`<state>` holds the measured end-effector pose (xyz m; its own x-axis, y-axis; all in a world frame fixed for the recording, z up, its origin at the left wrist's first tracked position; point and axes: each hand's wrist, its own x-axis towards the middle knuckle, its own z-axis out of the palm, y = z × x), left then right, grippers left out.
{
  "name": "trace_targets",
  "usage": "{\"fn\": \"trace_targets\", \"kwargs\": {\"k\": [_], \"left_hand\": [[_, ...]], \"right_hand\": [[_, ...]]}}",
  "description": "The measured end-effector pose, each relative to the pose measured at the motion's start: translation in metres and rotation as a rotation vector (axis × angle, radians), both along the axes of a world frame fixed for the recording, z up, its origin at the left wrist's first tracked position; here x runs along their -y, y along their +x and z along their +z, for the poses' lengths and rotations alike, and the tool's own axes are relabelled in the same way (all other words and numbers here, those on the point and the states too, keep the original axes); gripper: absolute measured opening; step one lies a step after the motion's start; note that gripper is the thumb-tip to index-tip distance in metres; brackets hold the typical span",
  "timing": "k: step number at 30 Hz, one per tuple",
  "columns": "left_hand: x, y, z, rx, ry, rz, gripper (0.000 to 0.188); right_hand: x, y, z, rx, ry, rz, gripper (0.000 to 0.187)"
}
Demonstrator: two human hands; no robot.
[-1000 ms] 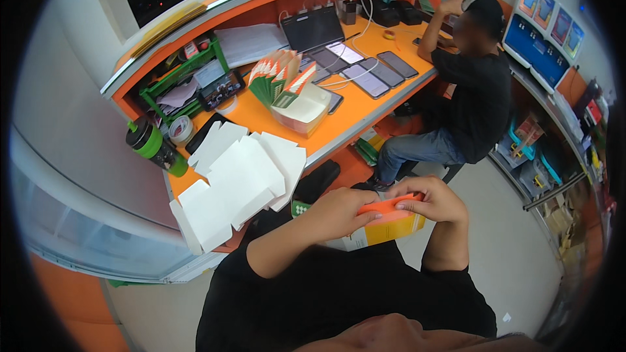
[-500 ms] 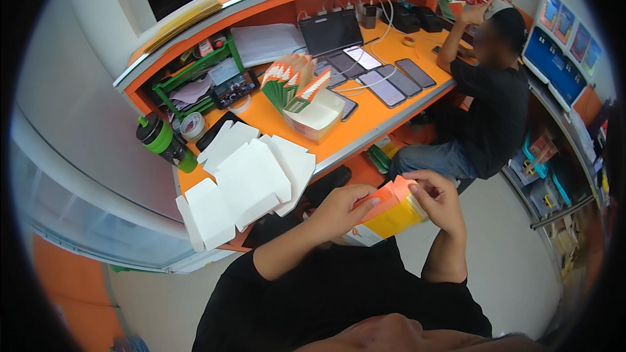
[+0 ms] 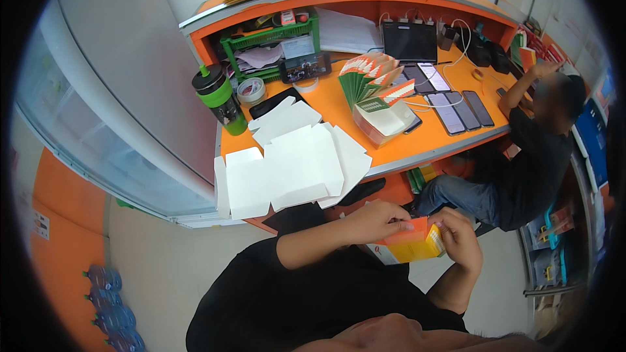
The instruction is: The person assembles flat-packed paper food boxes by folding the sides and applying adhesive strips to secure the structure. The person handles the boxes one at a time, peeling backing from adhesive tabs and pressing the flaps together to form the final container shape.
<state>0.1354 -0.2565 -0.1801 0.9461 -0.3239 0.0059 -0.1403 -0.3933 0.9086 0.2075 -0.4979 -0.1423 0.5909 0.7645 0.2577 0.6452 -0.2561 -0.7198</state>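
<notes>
In front of my body, beyond the desk's edge, I hold a small yellow and orange carton [image 3: 412, 248]. My left hand [image 3: 377, 223] is closed on its left end, with the thumb on the orange upper flap. The fingers of my right hand [image 3: 459, 238] pinch the flap edge at the right end. Its inside and underside are hidden. Nearest on the orange desk [image 3: 313, 107] lie flat white carton blanks [image 3: 301, 164], overlapping and partly sticking out past the front edge. Behind them stands an open white box [image 3: 385, 122] with green and orange printed sleeves [image 3: 372, 78] fanned out of it.
A green and black bottle [image 3: 220, 99], a tape roll [image 3: 251, 90] and a green rack [image 3: 270, 42] are at the desk's left. Several phones [image 3: 447, 114] with cables lie right of the box. A seated person [image 3: 538, 150] is at the right; blue water jugs [image 3: 116, 306] stand lower left.
My view has swung left, so the desk and the person sit farther right and the water jugs have come into sight. Both hands still hold the carton; its orange flaps look less raised.
</notes>
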Motion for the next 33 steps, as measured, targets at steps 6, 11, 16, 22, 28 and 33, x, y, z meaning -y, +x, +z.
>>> {"fn": "trace_targets", "kwargs": {"k": [6,11,16,22,28,33], "left_hand": [[0.001,0.003,-0.030,-0.204,-0.394,-0.192,0.022],[0.008,0.011,-0.034,-0.173,-0.762,-0.012,0.017],[0.017,0.016,-0.028,-0.239,-1.026,0.204,0.020],[0.018,0.016,-0.032,-0.271,-1.123,0.164,0.019],[0.013,0.016,-0.024,-0.073,-1.005,0.100,0.019],[0.016,0.020,-0.016,0.035,-1.011,0.194,0.030]], "right_hand": [[-0.021,-0.002,-0.020,-0.230,0.077,0.108,0.011],[-0.045,-0.009,-0.008,0.399,0.257,-0.297,0.017],[-0.066,-0.027,-0.015,0.512,0.168,-0.336,0.046],[-0.065,-0.031,-0.024,0.438,0.276,-0.351,0.052],[-0.061,-0.024,-0.038,0.062,0.568,-0.182,0.054],[-0.064,-0.023,-0.035,-0.031,0.615,-0.151,0.052]]}}
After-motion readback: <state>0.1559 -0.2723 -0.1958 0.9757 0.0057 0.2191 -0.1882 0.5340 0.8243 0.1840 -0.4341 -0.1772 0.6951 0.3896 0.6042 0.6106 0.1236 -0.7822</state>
